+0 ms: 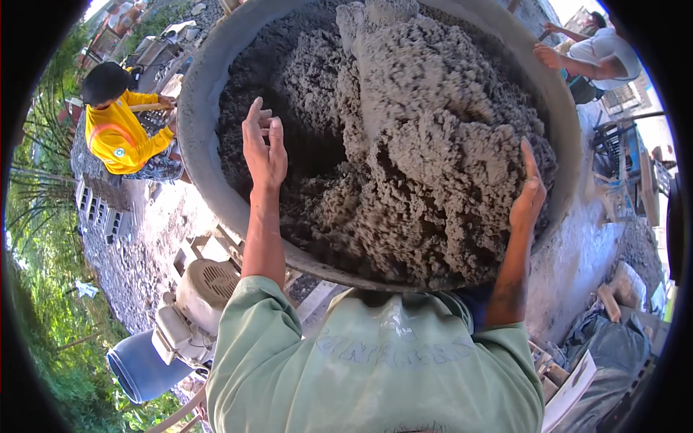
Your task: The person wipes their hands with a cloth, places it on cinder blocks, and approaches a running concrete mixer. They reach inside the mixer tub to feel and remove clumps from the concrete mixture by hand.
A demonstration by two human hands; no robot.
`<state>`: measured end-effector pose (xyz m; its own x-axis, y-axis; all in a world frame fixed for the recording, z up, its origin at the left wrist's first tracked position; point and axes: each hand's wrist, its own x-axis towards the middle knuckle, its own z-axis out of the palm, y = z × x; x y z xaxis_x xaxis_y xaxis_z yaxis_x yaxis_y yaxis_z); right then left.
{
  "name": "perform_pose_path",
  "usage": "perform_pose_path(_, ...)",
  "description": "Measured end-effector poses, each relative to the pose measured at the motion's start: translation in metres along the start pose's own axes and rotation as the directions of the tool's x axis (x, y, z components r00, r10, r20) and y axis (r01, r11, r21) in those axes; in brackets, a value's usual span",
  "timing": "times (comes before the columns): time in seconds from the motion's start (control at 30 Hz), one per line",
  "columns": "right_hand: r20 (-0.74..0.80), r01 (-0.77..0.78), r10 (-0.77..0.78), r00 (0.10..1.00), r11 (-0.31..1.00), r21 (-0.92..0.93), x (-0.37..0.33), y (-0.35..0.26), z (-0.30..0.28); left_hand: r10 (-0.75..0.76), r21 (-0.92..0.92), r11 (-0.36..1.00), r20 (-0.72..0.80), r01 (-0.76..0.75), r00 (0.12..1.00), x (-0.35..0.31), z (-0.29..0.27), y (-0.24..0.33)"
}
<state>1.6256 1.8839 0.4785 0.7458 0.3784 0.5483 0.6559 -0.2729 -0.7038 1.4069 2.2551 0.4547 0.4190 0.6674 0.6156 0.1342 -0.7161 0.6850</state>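
Observation:
A large round mixer pan (198, 119) stands before me, heaped with wet grey concrete mix (433, 115). The mix is smeared by motion in places, and a thick mixing arm (361, 29) coated in it rises at the far side. Above the left part of the pan is my left hand (266, 151), its fingers raised and apart with nothing in them. My right hand (528, 195) is by the pan's right side, index finger stretched out and thumb apart. No object shows in it, though its other fingers are partly hidden. Whether either hand touches the mix, I cannot tell.
To the left, a person in a yellow top (126, 133) grips a wooden handle. Another person in a light shirt (603, 58) is at the far right. A motor (208, 289) and a blue barrel (148, 366) sit at the near left; dark sheeting (606, 361) lies near right.

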Motion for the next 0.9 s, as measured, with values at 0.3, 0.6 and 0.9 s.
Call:
perform_pose_path(0.3,0.227,0.119,-0.104,0.968,0.991,-0.054,-0.003,-0.012,0.01,-0.031,0.026,0.999,0.036,0.03,0.999,-0.006,0.007,-0.003)
perform_pose_path(0.6,0.759,0.112,0.02,0.651,0.986,-0.122,-0.004,-0.012,0.049,-0.102,0.335,0.941,0.144,0.049,0.984,-0.013,0.008,-0.022)
perform_pose_path(0.9,0.708,-0.044,0.154,0.689,0.984,-0.172,0.024,0.038,0.075,-0.458,0.508,0.839,0.47,0.194,0.754,-0.01,0.099,-0.194)
